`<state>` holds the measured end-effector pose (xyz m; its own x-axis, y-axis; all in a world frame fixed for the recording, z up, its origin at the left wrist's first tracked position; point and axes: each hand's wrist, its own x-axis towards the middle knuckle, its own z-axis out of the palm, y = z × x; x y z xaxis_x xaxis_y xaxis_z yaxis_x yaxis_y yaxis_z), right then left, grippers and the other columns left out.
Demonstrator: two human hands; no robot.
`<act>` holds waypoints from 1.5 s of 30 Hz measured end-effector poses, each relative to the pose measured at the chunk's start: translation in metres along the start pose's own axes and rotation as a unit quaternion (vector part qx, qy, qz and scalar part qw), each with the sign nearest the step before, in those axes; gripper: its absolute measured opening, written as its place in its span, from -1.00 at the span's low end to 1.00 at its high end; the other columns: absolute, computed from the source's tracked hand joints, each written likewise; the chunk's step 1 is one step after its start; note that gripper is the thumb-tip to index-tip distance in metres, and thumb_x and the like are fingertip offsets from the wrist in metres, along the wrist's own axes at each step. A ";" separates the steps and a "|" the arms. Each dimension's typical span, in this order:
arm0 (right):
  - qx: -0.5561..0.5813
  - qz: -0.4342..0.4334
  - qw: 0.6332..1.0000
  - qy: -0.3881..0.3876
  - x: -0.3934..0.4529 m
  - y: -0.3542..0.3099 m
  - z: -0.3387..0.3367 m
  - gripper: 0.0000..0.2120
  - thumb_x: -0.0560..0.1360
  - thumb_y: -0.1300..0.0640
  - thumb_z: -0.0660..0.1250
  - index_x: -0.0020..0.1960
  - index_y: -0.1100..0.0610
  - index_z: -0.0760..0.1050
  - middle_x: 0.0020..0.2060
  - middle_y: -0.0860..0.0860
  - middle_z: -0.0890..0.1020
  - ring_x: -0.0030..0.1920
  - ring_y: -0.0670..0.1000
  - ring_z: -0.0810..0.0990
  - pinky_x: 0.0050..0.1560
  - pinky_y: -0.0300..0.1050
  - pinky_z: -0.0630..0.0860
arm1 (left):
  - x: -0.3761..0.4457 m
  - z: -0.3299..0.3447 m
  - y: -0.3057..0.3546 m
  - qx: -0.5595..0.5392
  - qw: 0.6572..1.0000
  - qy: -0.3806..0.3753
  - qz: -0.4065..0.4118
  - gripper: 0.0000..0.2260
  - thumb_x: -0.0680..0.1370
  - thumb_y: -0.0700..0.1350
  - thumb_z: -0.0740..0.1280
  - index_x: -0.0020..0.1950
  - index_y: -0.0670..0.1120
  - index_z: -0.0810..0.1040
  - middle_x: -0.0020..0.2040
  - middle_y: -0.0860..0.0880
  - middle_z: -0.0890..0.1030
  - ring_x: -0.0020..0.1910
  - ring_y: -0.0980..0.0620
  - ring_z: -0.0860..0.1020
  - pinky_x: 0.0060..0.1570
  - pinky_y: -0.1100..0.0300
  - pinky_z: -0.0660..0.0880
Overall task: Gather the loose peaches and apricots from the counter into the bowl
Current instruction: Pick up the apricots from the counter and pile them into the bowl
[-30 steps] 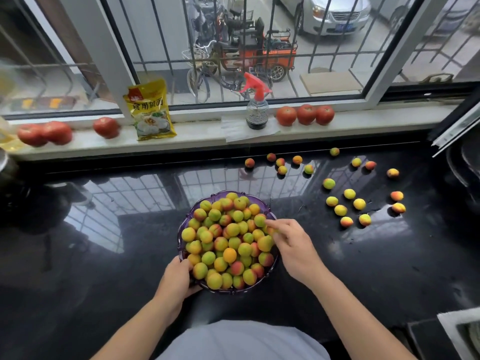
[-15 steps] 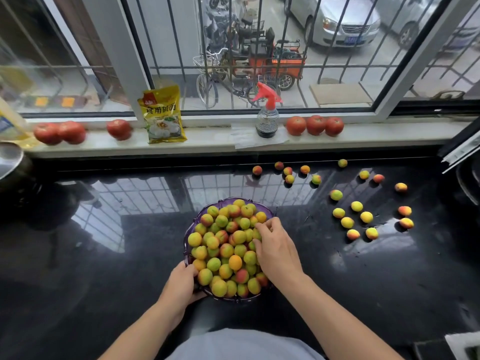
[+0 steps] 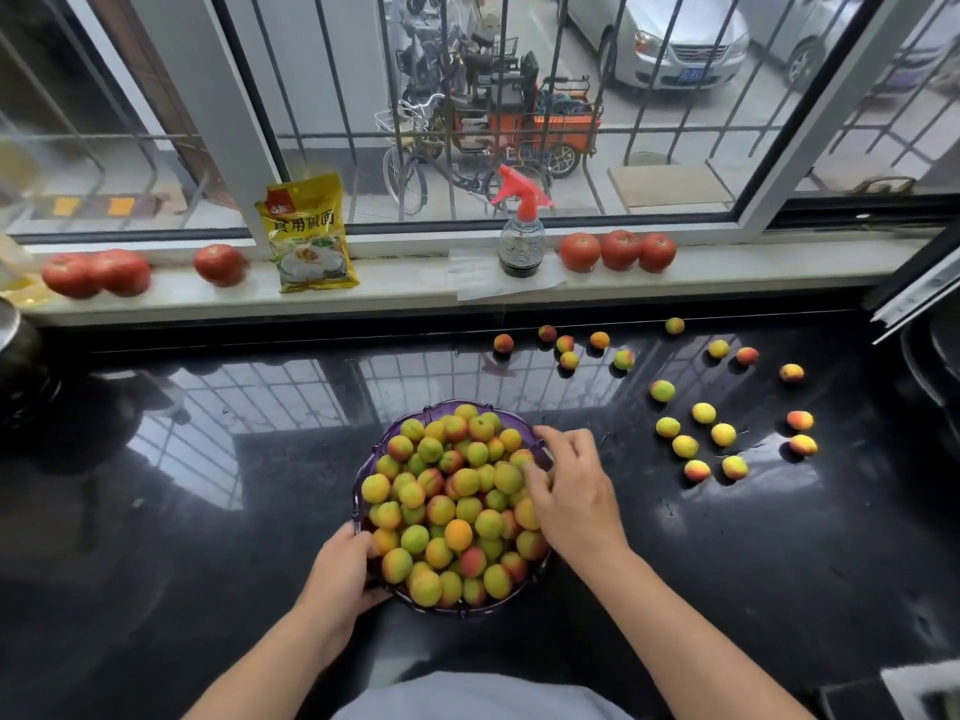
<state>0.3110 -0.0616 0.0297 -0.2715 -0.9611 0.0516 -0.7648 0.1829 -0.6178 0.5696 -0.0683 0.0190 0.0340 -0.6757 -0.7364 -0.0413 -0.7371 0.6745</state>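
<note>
A purple bowl (image 3: pixel 366 472), heaped with small peaches and apricots in green, yellow and red, sits on the black glossy worktop (image 3: pixel 675 589) between the person's two hands. The left hand (image 3: pixel 340 576) grips the near-left rim of the bowl, its fingers curled around the edge. The right hand (image 3: pixel 569 493) lies over the right side of the heap, fingers loosely spread and touching the top fruit; whether a fruit is held beneath them cannot be told.

Loose fruit remains on the worktop beyond and to the right of the right hand: a far row (image 3: pixel 566 348) close to the sill, and a wider scatter (image 3: pixel 722 433) further right, well apart from the bowl.

On the white windowsill (image 3: pixel 405 291) beyond both hands stand a yellow food packet (image 3: pixel 306 233) with a red brand patch, too small to read, and large Chinese characters that appear to read 食用碱面; a clear spray bottle (image 3: pixel 521 231) with a red trigger head on a sheet of paper; three tomatoes (image 3: pixel 618 250) to its right; and three more tomatoes (image 3: pixel 119 270) left of the packet. A parked car (image 3: pixel 670 41) outside carries a blue number plate, illegible.
</note>
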 end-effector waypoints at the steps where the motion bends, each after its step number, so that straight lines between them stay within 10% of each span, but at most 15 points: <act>1: 0.012 0.024 0.999 0.020 0.007 0.009 -0.005 -0.66 0.60 -0.01 0.31 0.36 -0.03 0.44 0.04 -0.10 0.37 -0.12 -0.02 0.56 -0.04 0.01 0.56 | 0.002 0.000 0.002 -0.003 1.000 0.003 -0.002 -0.64 0.53 -0.32 0.14 0.13 -0.05 0.65 -0.03 -0.14 0.75 0.03 -0.22 0.67 0.19 -0.28 0.60; 7: -0.084 0.118 0.988 -0.046 0.068 0.063 -0.031 -0.69 0.63 0.08 0.24 0.35 0.07 0.48 0.21 0.05 0.44 0.11 0.18 0.56 0.10 0.05 0.50 | 0.015 -0.008 0.019 0.017 1.000 -0.011 -0.017 -0.58 0.46 -0.37 0.13 0.14 -0.10 0.66 -0.11 -0.18 0.68 -0.08 -0.18 0.58 -0.03 -0.10 0.57; 13: -0.162 0.033 0.974 -0.158 0.144 0.048 -0.017 -0.65 0.65 0.12 0.20 0.43 0.06 0.43 0.33 0.07 0.46 0.29 0.16 0.50 0.24 0.04 0.45 | 0.032 -0.016 0.067 0.001 1.000 -0.023 -0.010 -0.63 0.61 -0.14 0.15 0.25 0.04 0.69 0.15 -0.07 0.74 0.20 -0.17 0.66 0.28 -0.20 0.52; 22: -0.249 -0.032 0.939 -0.233 0.250 0.014 0.064 -0.37 0.57 0.21 0.24 0.60 -0.03 0.17 0.55 0.16 0.13 0.27 0.32 0.51 0.14 0.12 0.53 | 0.047 0.002 0.096 -0.041 0.992 -0.096 -0.065 -0.60 0.74 0.16 0.03 0.29 0.10 0.63 0.16 0.12 0.73 0.13 0.08 0.71 0.22 0.02 0.55; 26: -0.289 -0.051 0.928 -0.230 0.264 0.016 0.088 -0.50 0.56 0.24 0.27 0.49 0.09 0.34 0.38 0.20 0.34 0.26 0.31 0.46 0.25 0.17 0.49 | 0.050 0.002 0.087 -0.068 0.991 -0.094 -0.071 -0.54 0.75 0.14 -0.01 0.31 0.02 0.64 0.23 -0.01 0.72 0.19 0.01 0.69 0.21 0.06 0.52; 40: 0.184 0.226 0.950 -0.112 0.075 0.070 -0.005 -0.74 0.61 0.25 0.30 0.11 -0.08 0.62 0.01 0.10 0.63 -0.18 0.04 0.69 0.12 0.15 0.64 | 0.057 -0.004 0.041 -0.178 0.975 -0.086 -0.099 -0.50 0.73 0.16 0.11 0.38 -0.18 0.59 0.24 -0.26 0.68 0.23 -0.28 0.65 0.38 -0.24 0.46; 45: 0.282 0.240 0.925 -0.081 0.014 0.051 -0.036 -0.68 0.68 0.26 0.20 0.21 -0.10 0.59 0.08 0.04 0.67 0.02 0.06 0.71 0.20 0.02 0.61 | 0.045 -0.003 0.017 -0.207 0.971 -0.082 -0.089 -0.51 0.74 0.14 0.07 0.40 -0.17 0.57 0.26 -0.24 0.67 0.27 -0.27 0.62 0.39 -0.24 0.45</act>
<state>0.2471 -0.0581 0.0271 -0.3748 -0.8243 -0.4243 -0.1396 0.5026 -0.8532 0.5732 -0.1115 -0.0024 -0.1568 -0.5521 -0.8189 0.3570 -0.8048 0.4742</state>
